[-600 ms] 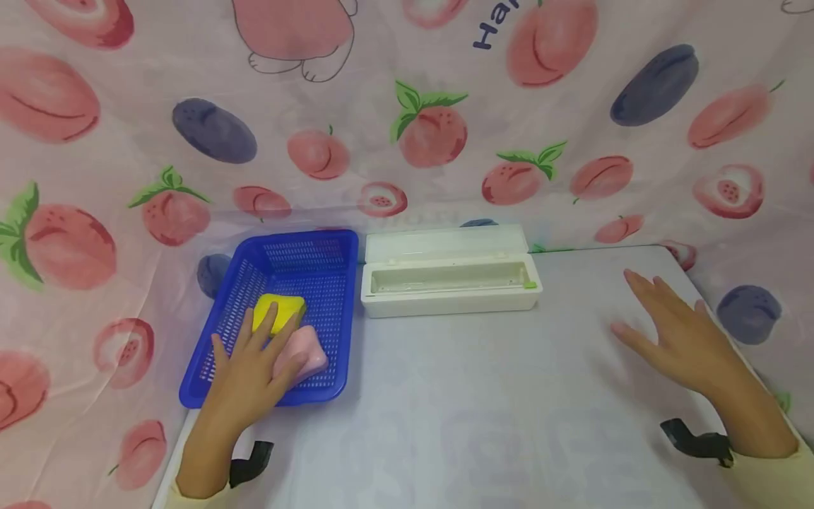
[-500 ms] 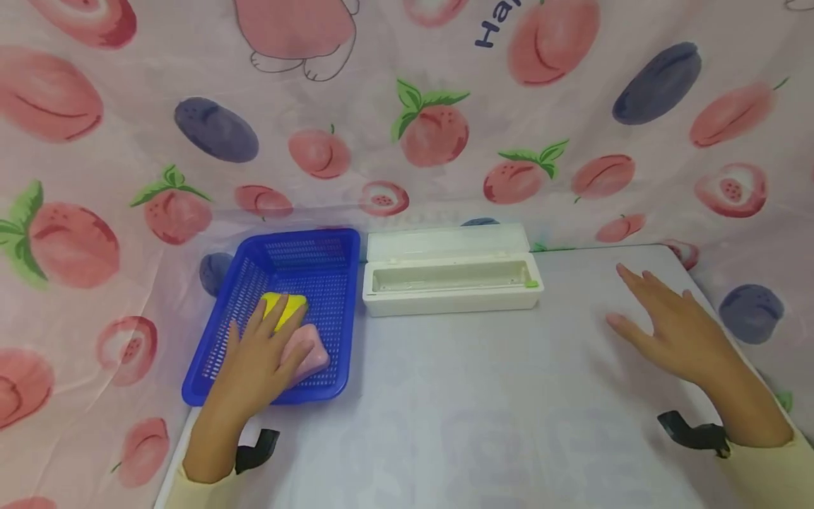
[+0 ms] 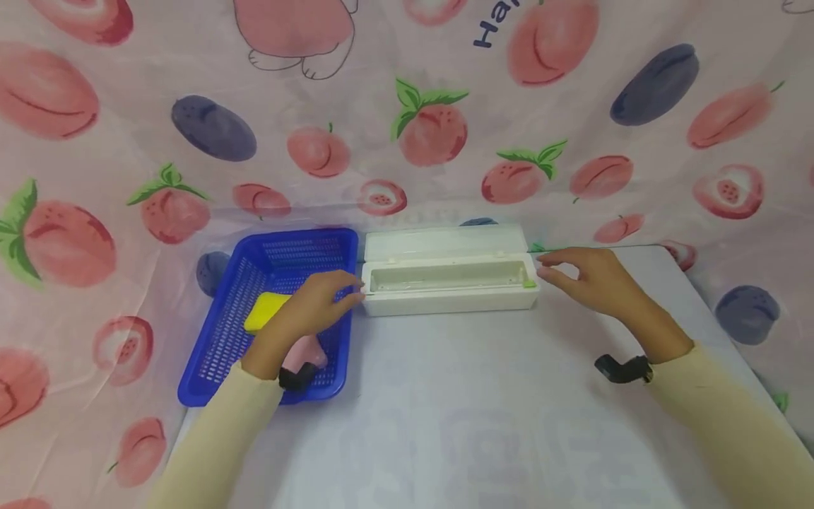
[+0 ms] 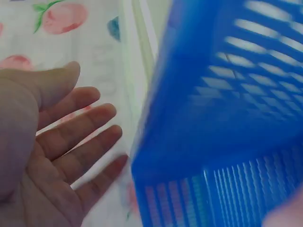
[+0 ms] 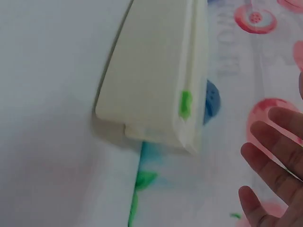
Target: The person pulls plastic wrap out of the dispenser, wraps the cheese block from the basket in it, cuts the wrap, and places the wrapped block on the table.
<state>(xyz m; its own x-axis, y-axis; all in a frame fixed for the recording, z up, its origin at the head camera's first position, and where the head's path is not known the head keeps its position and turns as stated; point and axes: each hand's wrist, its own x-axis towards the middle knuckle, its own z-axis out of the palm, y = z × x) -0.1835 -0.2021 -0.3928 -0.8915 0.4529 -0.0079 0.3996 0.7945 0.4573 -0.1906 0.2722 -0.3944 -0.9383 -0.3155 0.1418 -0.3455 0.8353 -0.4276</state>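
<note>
The white box (image 3: 451,302) is standing on the worktop (image 3: 445,396) beside the blue basket (image 3: 341,385). The left hand (image 3: 316,304) and right hand (image 3: 593,279) are flanking the box's ends, fingers extending loosely, released.

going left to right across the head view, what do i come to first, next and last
Blue basket → open white box → right hand. The left hand overlaps the basket, so it is left out of the order.
</note>
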